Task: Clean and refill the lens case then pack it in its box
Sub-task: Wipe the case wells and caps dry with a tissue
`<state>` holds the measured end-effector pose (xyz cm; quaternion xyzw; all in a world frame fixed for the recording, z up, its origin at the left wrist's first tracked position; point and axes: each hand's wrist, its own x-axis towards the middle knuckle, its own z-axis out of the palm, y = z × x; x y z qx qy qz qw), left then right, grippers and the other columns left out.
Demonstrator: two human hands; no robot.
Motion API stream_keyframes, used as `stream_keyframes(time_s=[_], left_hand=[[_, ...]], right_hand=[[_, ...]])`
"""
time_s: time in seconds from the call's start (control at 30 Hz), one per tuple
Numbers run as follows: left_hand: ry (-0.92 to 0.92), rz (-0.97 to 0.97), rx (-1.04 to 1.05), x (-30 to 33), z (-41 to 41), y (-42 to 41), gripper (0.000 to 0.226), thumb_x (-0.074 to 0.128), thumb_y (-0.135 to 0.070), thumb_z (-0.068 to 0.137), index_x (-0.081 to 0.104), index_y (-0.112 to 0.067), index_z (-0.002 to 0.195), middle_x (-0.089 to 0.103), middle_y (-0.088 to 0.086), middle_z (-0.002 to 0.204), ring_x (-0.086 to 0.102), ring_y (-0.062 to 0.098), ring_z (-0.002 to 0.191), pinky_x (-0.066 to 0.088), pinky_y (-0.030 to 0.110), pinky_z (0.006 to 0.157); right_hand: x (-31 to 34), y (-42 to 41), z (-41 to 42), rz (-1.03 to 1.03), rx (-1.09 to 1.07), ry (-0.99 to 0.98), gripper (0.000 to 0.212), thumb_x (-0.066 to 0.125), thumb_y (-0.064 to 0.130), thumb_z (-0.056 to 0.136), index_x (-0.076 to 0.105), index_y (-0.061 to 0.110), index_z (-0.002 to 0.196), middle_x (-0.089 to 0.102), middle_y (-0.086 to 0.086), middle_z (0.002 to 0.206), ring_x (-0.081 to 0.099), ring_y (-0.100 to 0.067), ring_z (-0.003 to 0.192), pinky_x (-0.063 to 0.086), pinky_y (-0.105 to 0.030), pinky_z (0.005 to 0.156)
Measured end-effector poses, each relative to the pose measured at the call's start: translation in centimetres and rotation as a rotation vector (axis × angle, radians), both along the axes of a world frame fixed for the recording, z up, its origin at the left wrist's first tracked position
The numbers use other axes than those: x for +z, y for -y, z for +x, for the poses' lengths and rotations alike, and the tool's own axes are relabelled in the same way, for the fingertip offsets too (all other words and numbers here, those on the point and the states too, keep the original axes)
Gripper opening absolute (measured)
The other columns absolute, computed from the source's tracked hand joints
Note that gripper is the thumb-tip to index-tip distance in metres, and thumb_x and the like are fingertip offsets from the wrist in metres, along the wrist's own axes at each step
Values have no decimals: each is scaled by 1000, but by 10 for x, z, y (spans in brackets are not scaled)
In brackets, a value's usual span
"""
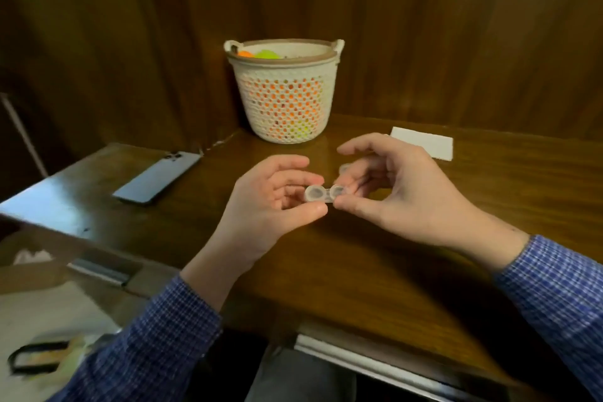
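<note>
Early days: lens case (324,194) uncapped, pinched between left hand (273,196) and right hand (396,186), just before basket (284,91). Refilling, boxing still ahead.

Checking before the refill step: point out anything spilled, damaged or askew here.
Nothing stands out. Both hands, left and right, pinch the lens case level above the table, both wells uncapped. No spill shows; the basket stands upright.
</note>
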<state>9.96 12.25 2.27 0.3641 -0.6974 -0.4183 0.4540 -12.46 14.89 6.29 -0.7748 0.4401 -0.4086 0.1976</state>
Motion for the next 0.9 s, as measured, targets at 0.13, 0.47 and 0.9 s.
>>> stream_keyframes(time_s=[0.13,0.47,0.9], left_hand=[[-434,121,96,-17,55,-44,72,89,-21,66,60,-19,132,77,3,117,74,20,113,60,33,92],[-896,145,373,-58,188,-128,37,88,-17,68,82,-20,104,79,10,108,76,22,105,62,31,84],[-616,73,795,-120,331,-200,44,85,-12,78,71,2,118,78,21,106,76,29,97,61,37,85]], right_hand=[[6,-12,73,-16,116,35,57,89,26,77,60,24,127,78,12,94,76,-9,84,63,-27,77],[-28,-51,246,60,350,112,53,87,25,81,61,20,127,78,11,96,75,-3,90,61,-22,80],[-94,-75,395,199,544,3,61,83,41,82,54,29,134,70,19,103,69,7,95,61,-19,81]])
